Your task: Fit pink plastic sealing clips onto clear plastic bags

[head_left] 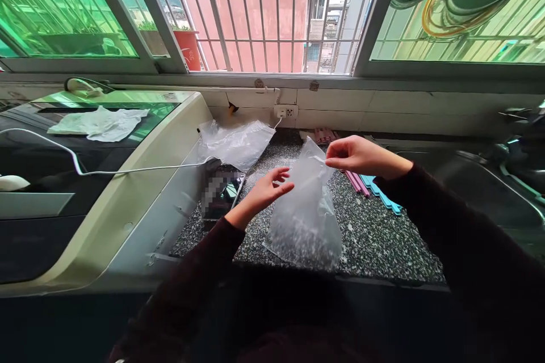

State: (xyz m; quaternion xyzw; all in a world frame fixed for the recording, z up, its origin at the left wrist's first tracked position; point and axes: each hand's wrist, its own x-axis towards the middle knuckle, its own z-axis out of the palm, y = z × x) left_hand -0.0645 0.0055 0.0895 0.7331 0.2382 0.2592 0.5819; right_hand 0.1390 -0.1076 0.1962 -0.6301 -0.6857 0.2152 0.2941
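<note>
Speckled counter (374, 244) below barred window (264, 11); pale-edged appliance (96, 238) at left, white cloth (104, 123) on top. Clear plastic bag (304, 210) mid-counter, reaching toward near edge. Right hand (355, 156): thumb and fingertips pinched at bag's far right edge. Left hand (266, 190): open, fingers parted, at bag's left side; cannot tell whether touching. Second plastic bag (238, 144) farther left; dark device (234, 190) nearer, white cable (140, 171) ending beside it. Pink strips (357, 183), blue strips (387, 198) to right.

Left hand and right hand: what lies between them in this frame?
In the head view, the upper part of a clear plastic bag lies between the left hand and right hand.
</note>
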